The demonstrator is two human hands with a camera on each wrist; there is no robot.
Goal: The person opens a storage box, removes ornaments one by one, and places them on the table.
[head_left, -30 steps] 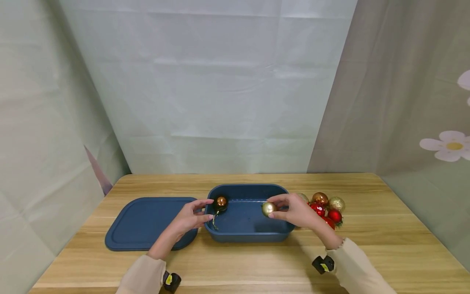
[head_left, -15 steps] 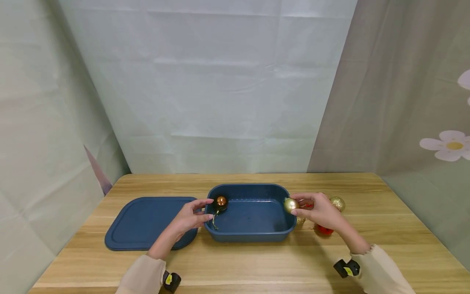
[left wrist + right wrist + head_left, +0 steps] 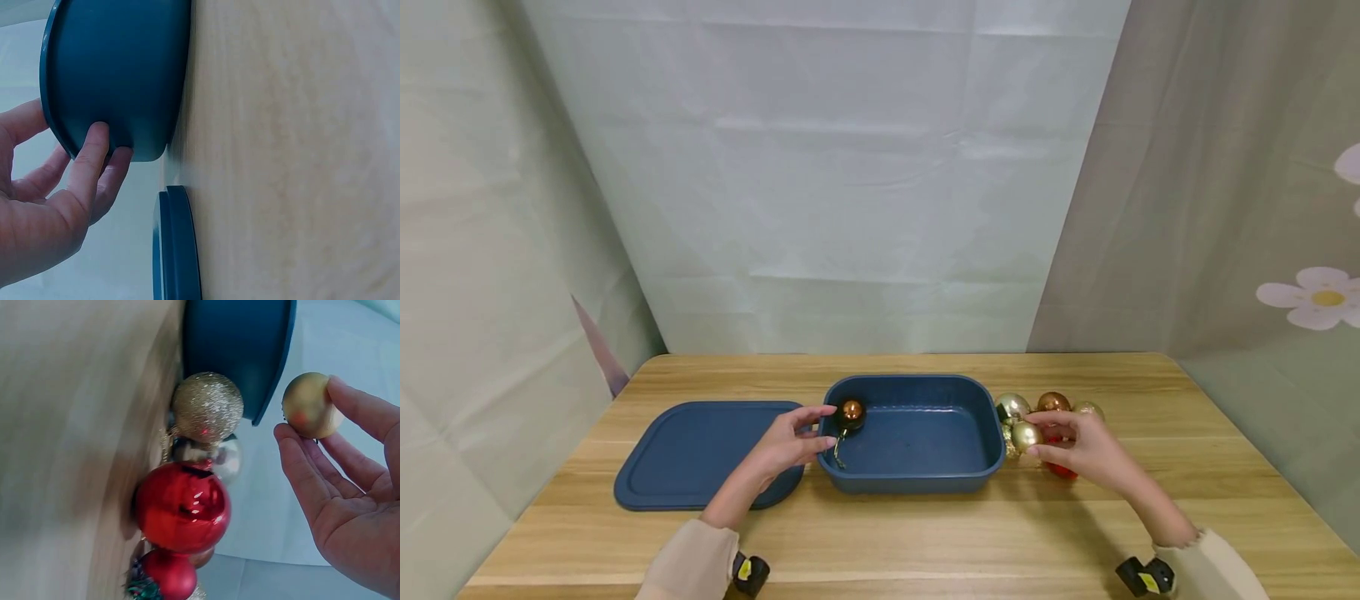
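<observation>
1. Lid [image 3: 700, 454]: a flat dark blue lid is laid on the wooden table [image 3: 925, 533], just left of the blue tub [image 3: 917, 471], with its near right corner hidden under the left hand.
2. Left hand [image 3: 786, 446]: the tub's left wall is touched by relaxed, nearly straight fingers [image 3: 94, 156], with the thumb kept above the rim; nothing is gripped.
3. Copper bauble [image 3: 852, 411]: it is seen inside the tub, in the far left corner, close to the left fingertips.
4. Gold bauble [image 3: 1026, 434]: it is pinched between the thumb and fingertips of the right hand [image 3: 1086, 450], just outside the tub's right wall and lifted off the table.
5. Bauble cluster [image 3: 1052, 404]: red, gold and copper baubles are gathered on the table right of the tub, beside the right hand.
</observation>
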